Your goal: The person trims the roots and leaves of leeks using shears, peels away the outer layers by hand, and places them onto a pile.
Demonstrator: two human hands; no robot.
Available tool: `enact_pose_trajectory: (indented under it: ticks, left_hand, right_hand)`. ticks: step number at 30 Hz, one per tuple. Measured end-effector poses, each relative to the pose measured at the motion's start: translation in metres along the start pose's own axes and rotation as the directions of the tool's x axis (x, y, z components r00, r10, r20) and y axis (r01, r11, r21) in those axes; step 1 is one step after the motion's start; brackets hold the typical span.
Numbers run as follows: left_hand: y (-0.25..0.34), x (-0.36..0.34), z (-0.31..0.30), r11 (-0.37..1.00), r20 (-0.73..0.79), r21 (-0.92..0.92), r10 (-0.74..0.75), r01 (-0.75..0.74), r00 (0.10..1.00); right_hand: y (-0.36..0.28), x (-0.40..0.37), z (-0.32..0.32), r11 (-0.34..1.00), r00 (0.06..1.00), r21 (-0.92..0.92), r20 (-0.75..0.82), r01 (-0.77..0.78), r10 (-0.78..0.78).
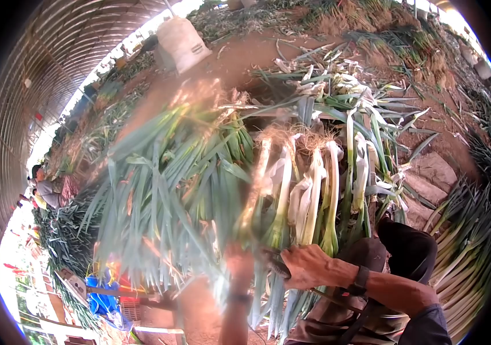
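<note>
Leeks (314, 187) are lying beyond the right hand (310, 265), curled round a dark object (276, 263), and left hand (238, 261), grip too blurred to tell, apparently being handled, needing care.

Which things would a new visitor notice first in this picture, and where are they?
Probably the big spread of green leaves left of centre, beside pale stems with stringy roots. Below the stems, the right hand, with a dark wristband, looks sharper than the blurred left hand. A whitish sack stands near the top, left of centre.
</note>
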State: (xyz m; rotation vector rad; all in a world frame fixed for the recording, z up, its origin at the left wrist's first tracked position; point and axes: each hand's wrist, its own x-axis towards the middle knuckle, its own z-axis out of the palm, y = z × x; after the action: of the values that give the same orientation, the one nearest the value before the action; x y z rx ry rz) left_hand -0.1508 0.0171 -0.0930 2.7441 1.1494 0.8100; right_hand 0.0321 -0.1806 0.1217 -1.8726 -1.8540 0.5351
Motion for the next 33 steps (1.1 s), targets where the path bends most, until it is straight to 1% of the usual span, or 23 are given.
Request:
enact_pose_trajectory:
  ticks: [3, 4, 8, 10, 11, 12, 13, 15, 17, 19, 20, 22, 23, 24, 25, 26, 27, 29, 30, 33]
  left_hand:
    - [0.010, 0.004, -0.005, 0.986, 0.121, 0.023, -0.168, 0.167, 0.978]
    - [0.018, 0.010, -0.017, 0.981, 0.123, 0.013, -0.195, 0.195, 0.973]
    - [0.004, 0.010, 0.001, 0.981, 0.073, 0.094, -0.177, 0.170, 0.982]
    - [0.007, 0.020, -0.004, 0.965, 0.198, 0.102, -0.257, 0.241, 0.946]
    - [0.008, 0.026, -0.007, 0.955, 0.258, 0.110, -0.296, 0.276, 0.920]
    - [0.004, 0.031, -0.008, 0.961, 0.268, 0.096, -0.278, 0.261, 0.923]
    - [0.003, 0.034, -0.008, 0.951, 0.286, 0.079, -0.309, 0.299, 0.907]
    - [0.003, 0.039, -0.008, 0.928, 0.323, 0.049, -0.365, 0.369, 0.873]
    - [0.005, 0.040, -0.008, 0.926, 0.290, -0.034, -0.352, 0.377, 0.890]
    - [0.010, 0.037, -0.010, 0.916, 0.260, -0.118, -0.345, 0.384, 0.902]
    - [0.013, 0.039, -0.010, 0.919, 0.265, -0.069, -0.359, 0.389, 0.895]
    - [0.014, 0.037, -0.004, 0.874, 0.265, -0.107, -0.434, 0.473, 0.861]
    - [0.013, 0.037, -0.001, 0.850, 0.267, -0.124, -0.469, 0.512, 0.842]
    - [0.010, 0.036, 0.001, 0.855, 0.304, -0.097, -0.462, 0.510, 0.833]
    - [0.005, 0.036, 0.002, 0.860, 0.342, -0.070, -0.455, 0.505, 0.822]
    - [0.000, 0.036, 0.003, 0.865, 0.378, -0.043, -0.448, 0.499, 0.810]
    - [-0.004, 0.035, 0.004, 0.881, 0.368, -0.046, -0.424, 0.471, 0.828]
    - [-0.012, 0.038, 0.007, 0.909, 0.343, -0.051, -0.374, 0.414, 0.862]
    - [-0.017, 0.038, 0.011, 0.899, 0.376, 0.030, -0.414, 0.436, 0.829]
    - [-0.028, 0.033, 0.022, 0.910, 0.386, 0.069, -0.402, 0.408, 0.830]
  right_hand:
    - [0.017, 0.008, 0.018, 0.999, 1.000, -0.047, 0.015, -0.024, 0.025]
    - [0.017, 0.008, 0.016, 0.999, 1.000, -0.035, -0.003, -0.023, 0.023]
    - [0.012, 0.008, 0.005, 0.999, 0.999, -0.021, 0.010, -0.031, 0.031]
    - [0.012, 0.003, 0.003, 1.000, 0.999, 0.019, -0.032, -0.012, 0.012]
    - [0.011, 0.002, 0.004, 0.999, 0.999, 0.028, -0.027, -0.017, 0.017]
    - [0.011, 0.000, 0.004, 0.999, 1.000, 0.037, -0.021, -0.022, 0.022]
    - [0.010, 0.000, 0.004, 0.998, 0.999, 0.028, 0.025, -0.047, 0.047]
    - [0.012, -0.003, 0.011, 0.999, 0.998, -0.017, 0.045, -0.038, 0.039]
    - [0.022, -0.006, 0.028, 0.996, 1.000, -0.089, 0.004, 0.026, -0.026]
    - [0.012, -0.006, 0.018, 1.000, 0.999, 0.014, 0.030, 0.020, -0.020]
    - [0.007, -0.005, 0.015, 0.998, 0.999, 0.064, 0.044, 0.017, -0.020]
    - [0.007, -0.003, 0.023, 1.000, 0.995, 0.021, 0.098, -0.005, 0.003]
    - [0.009, -0.003, 0.028, 1.000, 0.997, 0.004, 0.073, -0.006, 0.006]
    - [0.010, -0.003, 0.033, 1.000, 0.999, -0.013, 0.048, -0.008, 0.008]
    - [0.011, -0.003, 0.037, 1.000, 1.000, -0.027, -0.028, -0.003, 0.002]
    - [0.013, -0.004, 0.039, 0.999, 0.999, -0.031, -0.045, -0.015, 0.014]
    - [0.011, -0.004, 0.036, 0.999, 0.998, -0.034, -0.061, -0.027, 0.025]
    - [0.008, -0.002, 0.024, 0.997, 0.997, -0.015, 0.020, -0.073, 0.073]
    - [0.006, -0.002, 0.018, 0.996, 0.994, -0.003, 0.057, -0.092, 0.092]
    - [0.001, -0.006, 0.006, 0.993, 0.988, 0.059, 0.119, -0.106, 0.099]
